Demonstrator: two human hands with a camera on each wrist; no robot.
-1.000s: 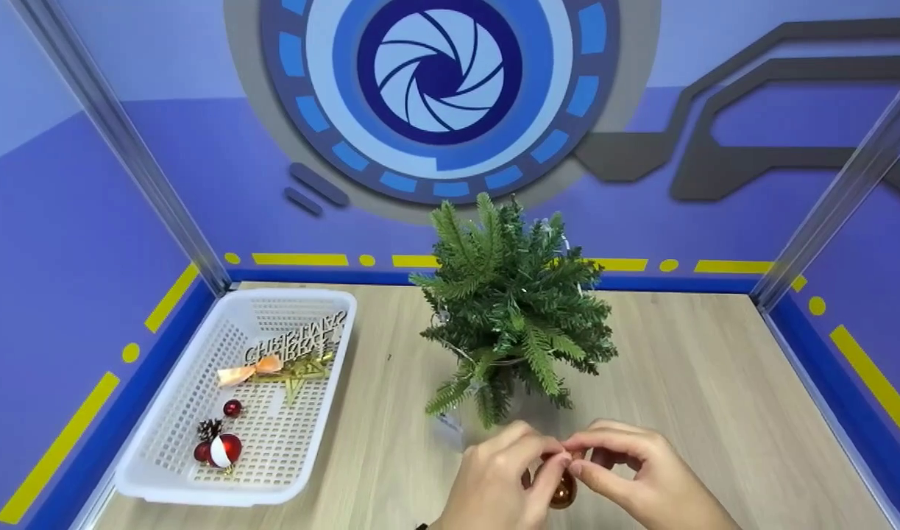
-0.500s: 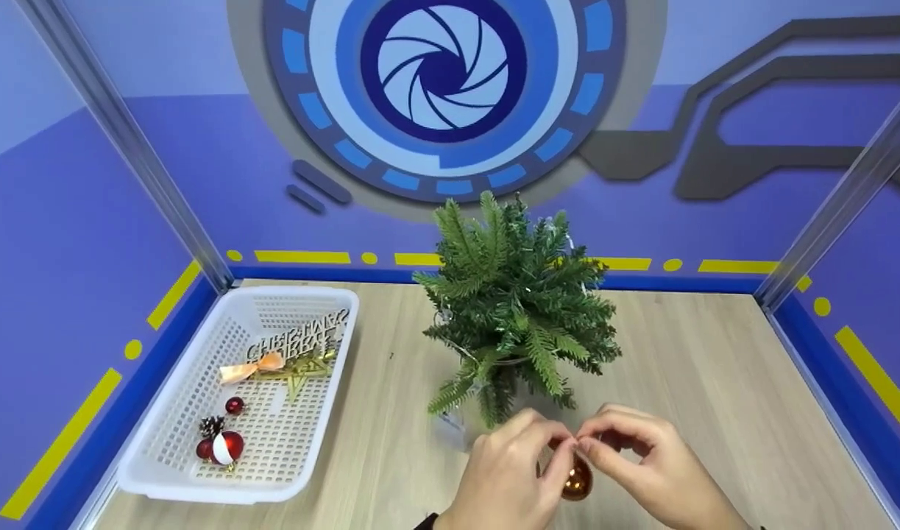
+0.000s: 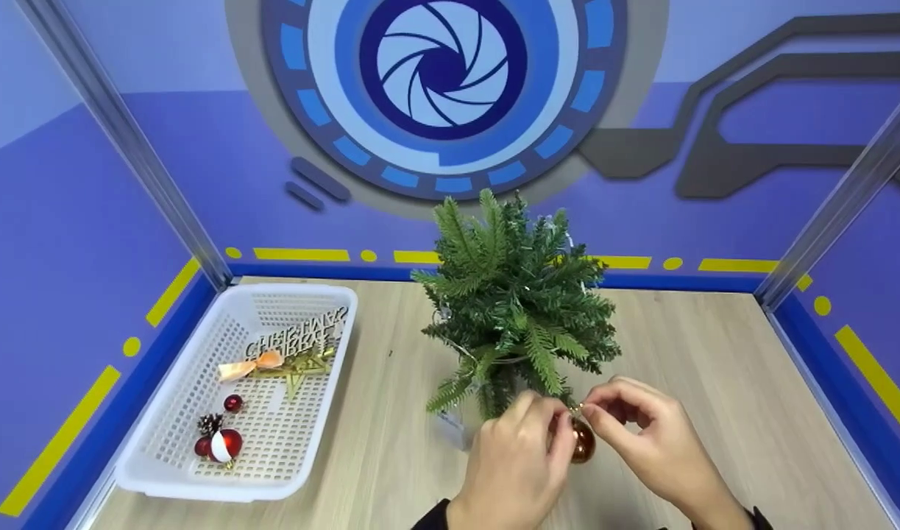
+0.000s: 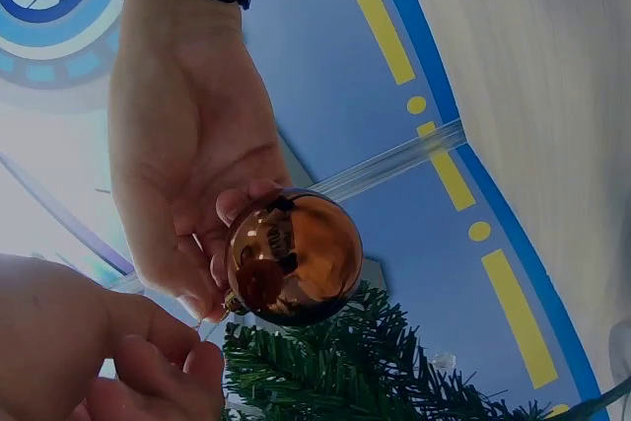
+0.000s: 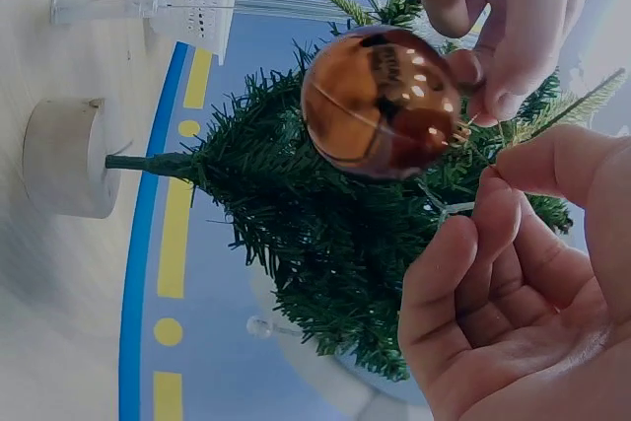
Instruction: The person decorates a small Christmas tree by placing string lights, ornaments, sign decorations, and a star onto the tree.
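A shiny copper-coloured Christmas ball [image 3: 583,442] hangs between my two hands in front of the tree. My left hand [image 3: 514,458] pinches the thin hanging string by the ball's gold cap and covers part of the ball in the head view. From the other side, my right hand [image 3: 652,434] pinches the string between thumb and index finger. The ball [image 5: 380,104] hangs clear of the table in the right wrist view, with the thin string [image 4: 209,328] stretched between fingertips in the left wrist view. Just behind stands a small green Christmas tree [image 3: 519,294] with clear lights.
At the left, a white plastic basket [image 3: 129,449] holds a lettered Christmas sign [image 3: 291,338], a gold star [image 3: 295,379], an orange bow [image 3: 251,364], red balls and a pine cone [image 3: 210,422]. The tree stands on a round pale base [image 5: 69,157]. Printed walls enclose the table.
Both hands and the ball have moved forward, nearer to the tree, and slightly right. The fingertips have drawn a little apart, so the ball's gold top shows between them.
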